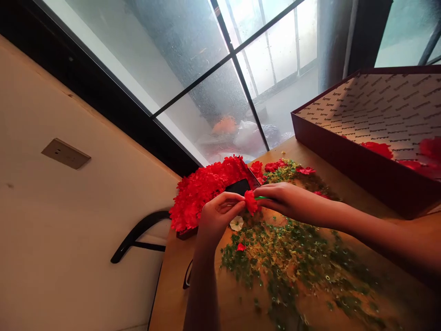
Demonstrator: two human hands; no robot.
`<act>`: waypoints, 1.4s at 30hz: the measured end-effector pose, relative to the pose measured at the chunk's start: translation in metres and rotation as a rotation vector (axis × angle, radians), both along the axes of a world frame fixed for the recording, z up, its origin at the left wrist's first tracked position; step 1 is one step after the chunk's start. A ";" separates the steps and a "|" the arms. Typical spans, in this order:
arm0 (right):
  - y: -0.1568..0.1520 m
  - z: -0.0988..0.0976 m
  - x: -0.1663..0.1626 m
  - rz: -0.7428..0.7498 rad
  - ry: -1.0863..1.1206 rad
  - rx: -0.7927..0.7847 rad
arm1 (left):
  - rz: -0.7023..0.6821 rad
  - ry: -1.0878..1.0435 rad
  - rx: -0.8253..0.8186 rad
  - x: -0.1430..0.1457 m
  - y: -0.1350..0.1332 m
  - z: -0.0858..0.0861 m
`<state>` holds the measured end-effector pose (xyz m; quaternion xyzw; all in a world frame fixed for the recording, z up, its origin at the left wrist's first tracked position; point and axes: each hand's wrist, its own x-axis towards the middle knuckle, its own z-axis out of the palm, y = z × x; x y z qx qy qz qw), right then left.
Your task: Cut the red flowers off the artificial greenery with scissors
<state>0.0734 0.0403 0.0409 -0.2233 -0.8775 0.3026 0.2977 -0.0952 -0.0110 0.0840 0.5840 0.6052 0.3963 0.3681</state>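
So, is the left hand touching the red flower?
Touching. The head view shows fingertips of the left hand pressed against the red flower, no gap; the right hand pinches its green stem.

There are two hands, left hand [220, 214] and right hand [282, 200], one red flower [251, 202] between them, one white flower [236, 223], one large maroon box [351, 158], one wall socket [66, 153].

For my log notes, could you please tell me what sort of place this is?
Likely an indoor craft bench beside a window: a wooden table strewn with green bits, and a heap of red flowers.
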 end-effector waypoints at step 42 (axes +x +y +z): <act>0.004 0.019 0.015 -0.060 -0.084 -0.044 | 0.352 -0.325 0.226 -0.015 0.018 -0.017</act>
